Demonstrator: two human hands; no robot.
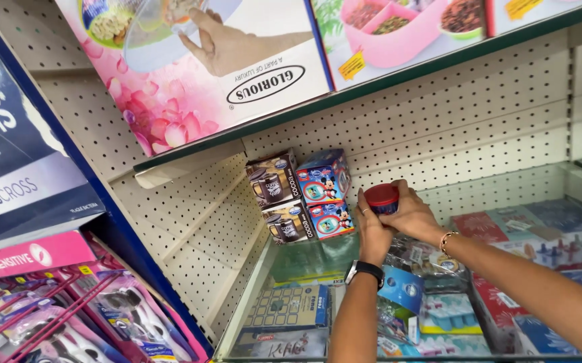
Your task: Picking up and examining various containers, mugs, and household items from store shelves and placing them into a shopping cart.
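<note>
We are holding a small red-lidded jar (382, 199) with both grips, left hand (373, 232) and right hand (415, 216) clenched around it. Just left of the jar, stacked cartoon boxes (326, 193) are standing; a nudge could be toppling them.

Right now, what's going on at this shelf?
A person holds a small red-lidded container in both hands, the left hand and the right hand wrapped around its sides, above a glass shelf. Just beside it, four small boxes are stacked two by two against the pegboard back wall. Packaged goods lie under the glass below the arms.
</note>
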